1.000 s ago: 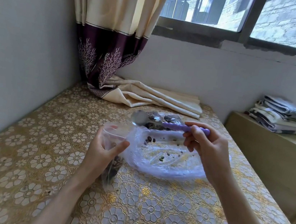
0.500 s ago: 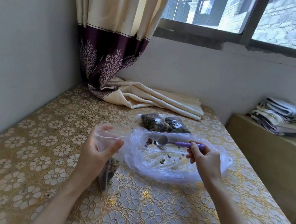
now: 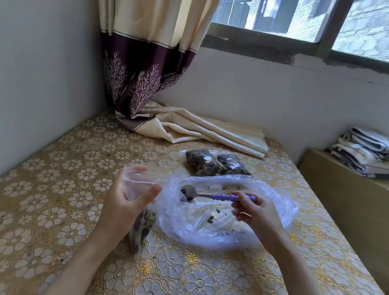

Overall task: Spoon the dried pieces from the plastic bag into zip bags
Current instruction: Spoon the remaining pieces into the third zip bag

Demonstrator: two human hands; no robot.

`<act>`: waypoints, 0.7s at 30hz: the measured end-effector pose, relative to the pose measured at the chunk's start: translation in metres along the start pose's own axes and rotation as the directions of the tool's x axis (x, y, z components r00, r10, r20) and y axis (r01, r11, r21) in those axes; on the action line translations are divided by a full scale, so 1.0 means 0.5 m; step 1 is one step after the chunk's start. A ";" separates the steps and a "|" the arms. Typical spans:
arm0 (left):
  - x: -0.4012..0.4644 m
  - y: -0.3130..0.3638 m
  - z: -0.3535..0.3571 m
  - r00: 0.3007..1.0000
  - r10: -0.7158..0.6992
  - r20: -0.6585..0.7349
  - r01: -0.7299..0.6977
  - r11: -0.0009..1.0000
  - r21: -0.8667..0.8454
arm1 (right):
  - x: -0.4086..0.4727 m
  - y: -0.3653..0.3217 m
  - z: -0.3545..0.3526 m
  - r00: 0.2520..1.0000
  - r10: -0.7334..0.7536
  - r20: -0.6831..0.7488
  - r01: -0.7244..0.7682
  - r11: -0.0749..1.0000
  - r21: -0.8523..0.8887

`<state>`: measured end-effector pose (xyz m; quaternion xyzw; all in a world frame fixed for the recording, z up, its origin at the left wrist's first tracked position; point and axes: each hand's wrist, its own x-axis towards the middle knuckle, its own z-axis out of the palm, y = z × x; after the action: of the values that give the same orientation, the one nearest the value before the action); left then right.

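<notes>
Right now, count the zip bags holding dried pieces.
3: one held upright in the left hand; two filled bags lying side by side behind the plastic bag. Others may be hidden.

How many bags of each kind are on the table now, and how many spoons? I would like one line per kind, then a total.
Filled zip bags lying at the back: 2
Zip bag held open by the left hand: 1
Large thin plastic bag: 1
Spoon with purple handle, held by the right hand: 1
Total: 5

Filled zip bags (image 3: 213, 164) block far side.
</notes>
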<state>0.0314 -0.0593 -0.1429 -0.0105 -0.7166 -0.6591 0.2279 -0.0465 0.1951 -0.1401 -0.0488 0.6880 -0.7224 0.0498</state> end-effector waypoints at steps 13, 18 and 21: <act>-0.006 -0.006 0.006 0.995 -0.042 0.091 0.041 0.999 0.013 | 0.009 0.002 -0.016 0.982 0.168 -0.086 -0.134 0.942 0.308; -0.008 -0.006 0.008 0.994 -0.055 0.099 0.055 0.998 0.008 | -0.008 -0.026 -0.020 0.989 0.114 -0.093 -0.077 0.939 0.334; -0.008 -0.012 0.009 0.991 -0.072 0.116 0.069 0.997 0.028 | -0.025 -0.056 -0.017 0.997 0.035 -0.072 -0.008 0.939 0.345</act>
<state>0.0316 -0.0547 -0.1500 -0.0209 -0.7364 -0.6565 0.1621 -0.0352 0.2065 -0.1126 -0.0039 0.5529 -0.8323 0.0389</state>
